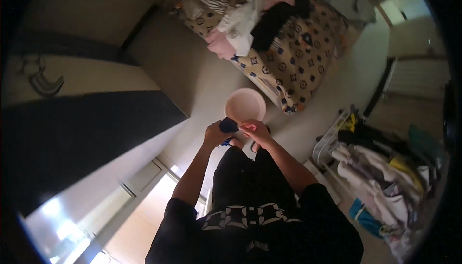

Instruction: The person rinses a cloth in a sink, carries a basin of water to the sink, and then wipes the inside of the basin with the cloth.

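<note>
My left hand is closed around a small dark blue piece of cloth, bunched up in front of my legs. Close by on its right, my right hand has its fingers pinched together at the cloth's edge. A small pale bit shows at those fingertips, too small to name. Just beyond both hands a round pale pink basin stands on the floor, and the hands cover part of its near rim. My feet show below the hands, partly hidden.
Ahead is a bed with a patterned cover and piled clothes. At right a white rack stands by heaped garments. A dark-topped cabinet is on the left, with a bright doorway behind it.
</note>
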The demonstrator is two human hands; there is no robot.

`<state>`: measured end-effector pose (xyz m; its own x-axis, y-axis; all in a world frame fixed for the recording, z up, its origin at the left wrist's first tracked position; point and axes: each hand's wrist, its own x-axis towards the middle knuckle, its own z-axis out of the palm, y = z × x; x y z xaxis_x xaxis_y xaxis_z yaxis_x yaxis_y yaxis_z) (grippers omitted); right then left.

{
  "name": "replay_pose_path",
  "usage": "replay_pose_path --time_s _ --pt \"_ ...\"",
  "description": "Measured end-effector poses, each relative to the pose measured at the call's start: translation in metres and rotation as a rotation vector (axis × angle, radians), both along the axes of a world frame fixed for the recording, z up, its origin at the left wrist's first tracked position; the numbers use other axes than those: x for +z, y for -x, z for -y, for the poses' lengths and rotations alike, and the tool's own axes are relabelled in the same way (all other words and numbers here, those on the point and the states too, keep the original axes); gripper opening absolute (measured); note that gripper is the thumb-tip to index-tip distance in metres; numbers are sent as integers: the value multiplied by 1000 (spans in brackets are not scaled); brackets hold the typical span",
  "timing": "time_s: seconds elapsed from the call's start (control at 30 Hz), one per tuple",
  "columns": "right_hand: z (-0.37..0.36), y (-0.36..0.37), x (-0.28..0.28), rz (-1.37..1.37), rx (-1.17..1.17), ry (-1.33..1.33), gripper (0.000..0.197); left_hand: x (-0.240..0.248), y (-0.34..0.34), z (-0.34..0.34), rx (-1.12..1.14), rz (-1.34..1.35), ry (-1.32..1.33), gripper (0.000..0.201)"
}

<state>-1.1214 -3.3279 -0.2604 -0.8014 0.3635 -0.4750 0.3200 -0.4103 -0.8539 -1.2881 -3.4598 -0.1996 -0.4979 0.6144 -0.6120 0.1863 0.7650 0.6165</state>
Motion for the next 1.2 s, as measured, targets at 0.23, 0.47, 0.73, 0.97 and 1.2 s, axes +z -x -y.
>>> replay_pose_path --time_s 0.23,0.47,0.73,0.97,1.2 --pt "13 -141 -183 342 -338 -72 25 -118 2 3 140 257 114 35" --pt "28 -157 -310 512 -457 -88 38 -286 43 22 99 79 378 42" --pt "30 -164 -511 727 -497 -202 44 -472 60 -31 52 361 166 36" --pt "9 -117 -584 835 -718 -140 58 -599 69 -34 115 413 121 33" --pt "20 -90 -577 855 -849 88 41 -594 88 -39 281 708 215 30"
